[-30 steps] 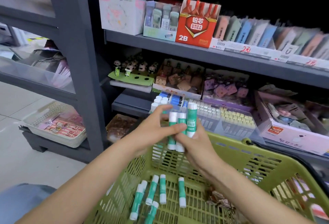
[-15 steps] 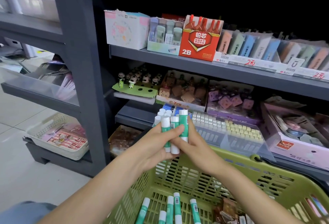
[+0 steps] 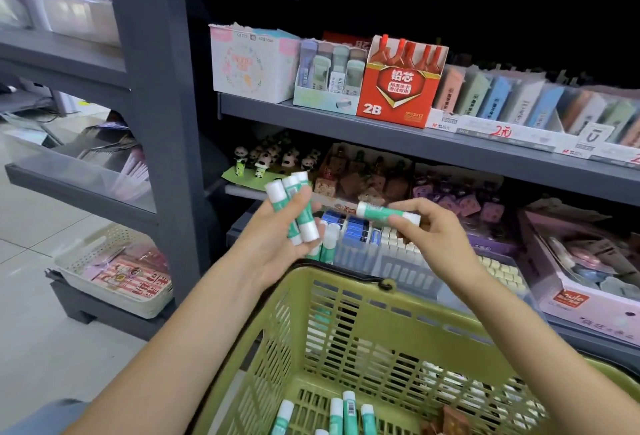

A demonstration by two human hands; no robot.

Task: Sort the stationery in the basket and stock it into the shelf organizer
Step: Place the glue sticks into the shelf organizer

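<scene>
Red box [image 3: 398, 88] reads "2B"; right hand [image 3: 433, 234] pinches a glue stick [image 3: 388, 213].

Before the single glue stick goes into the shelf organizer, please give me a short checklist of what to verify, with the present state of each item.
1. Right hand grips the single glue stick firmly: ok, fingers pinch it, lying sideways.
2. Left hand keeps its bundle of glue sticks secure: ok, fingers curl round them.
3. Matching glue sticks already stand in the clear organizer: ok, some show just under the left hand.
4. Free slot there for one more: cannot tell, the left hand hides it.
5. Stick is oriented upright for the slot: not ok, it lies sideways.
6. More stock left in the green basket: ok, several sticks lie at the bottom.
</scene>
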